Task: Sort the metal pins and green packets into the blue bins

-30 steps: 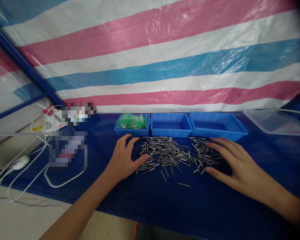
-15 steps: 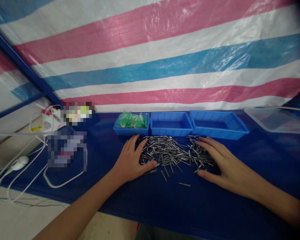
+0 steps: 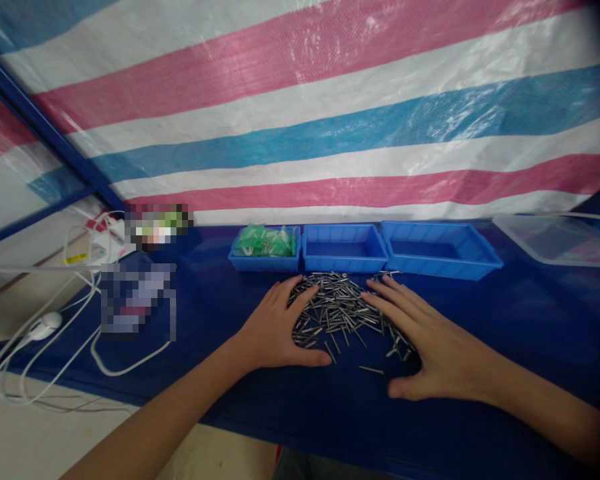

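A loose heap of metal nails [image 3: 343, 303] lies on the dark blue tabletop. My left hand [image 3: 280, 327] curves round the heap's left side, thumb and fingers apart, fingertips touching the nails at its back left edge. At the right side my right hand [image 3: 425, 340] is spread over the outer nails, its thumb held away near the front. Neither hand grips anything. One single nail [image 3: 371, 369] lies apart in front of the heap, between the two thumbs.
Behind the heap stand three blue bins in a row: the left bin [image 3: 265, 265] holds green-and-clear packets [image 3: 265, 240], beside a middle bin [image 3: 345, 265] and a right bin [image 3: 445, 267]. A clear plastic lid [image 3: 555, 240] lies far right. White cables [image 3: 25, 360] and blurred items are at left.
Both hands have moved inward over the heap, the left one to the right and the right one to the left. The right-hand nails are pushed closer to the rest. Both thumbs have come lower.
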`<state>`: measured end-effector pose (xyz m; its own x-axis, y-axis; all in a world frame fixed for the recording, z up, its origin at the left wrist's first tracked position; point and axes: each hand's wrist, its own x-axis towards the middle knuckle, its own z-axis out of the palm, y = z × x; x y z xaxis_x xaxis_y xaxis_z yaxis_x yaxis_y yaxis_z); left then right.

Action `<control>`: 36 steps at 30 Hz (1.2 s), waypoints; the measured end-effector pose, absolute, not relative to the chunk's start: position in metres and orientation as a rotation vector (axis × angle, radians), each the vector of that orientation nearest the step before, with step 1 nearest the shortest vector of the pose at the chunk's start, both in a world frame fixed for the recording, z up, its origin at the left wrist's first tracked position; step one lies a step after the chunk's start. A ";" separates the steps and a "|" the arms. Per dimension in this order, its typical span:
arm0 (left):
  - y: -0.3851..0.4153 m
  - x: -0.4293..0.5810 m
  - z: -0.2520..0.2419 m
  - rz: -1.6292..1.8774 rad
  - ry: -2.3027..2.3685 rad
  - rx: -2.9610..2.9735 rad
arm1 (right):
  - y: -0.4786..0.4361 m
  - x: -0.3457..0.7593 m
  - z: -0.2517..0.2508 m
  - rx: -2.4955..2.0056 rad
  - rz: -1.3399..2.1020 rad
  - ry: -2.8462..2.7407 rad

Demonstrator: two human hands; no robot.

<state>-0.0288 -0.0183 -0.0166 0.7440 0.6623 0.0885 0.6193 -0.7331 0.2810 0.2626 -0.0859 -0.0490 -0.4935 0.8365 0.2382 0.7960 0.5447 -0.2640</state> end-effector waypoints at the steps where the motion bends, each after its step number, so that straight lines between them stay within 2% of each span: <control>1: -0.019 -0.026 -0.017 0.281 0.995 2.717 | -0.086 0.259 -0.048 -1.333 0.166 -2.454; 12: -0.031 0.009 -0.023 0.493 0.961 2.683 | -0.073 0.228 -0.038 -1.227 0.237 -2.319; 17: -0.029 0.010 -0.020 0.550 0.983 2.693 | -0.071 0.235 -0.040 -1.305 0.052 -2.275; 21: -0.026 0.011 -0.022 0.507 0.990 2.704 | -0.071 0.237 -0.046 -1.458 0.007 -2.245; 25: -0.027 0.012 -0.021 0.488 0.966 2.709 | -0.070 0.239 -0.040 -1.378 0.048 -2.262; 32: 0.001 0.030 -0.003 0.808 0.902 2.864 | -0.043 0.279 -0.032 -1.593 -0.418 -1.900; 36: 0.030 0.047 -0.009 0.729 0.971 3.014 | -0.031 0.291 -0.042 -1.689 -0.460 -1.930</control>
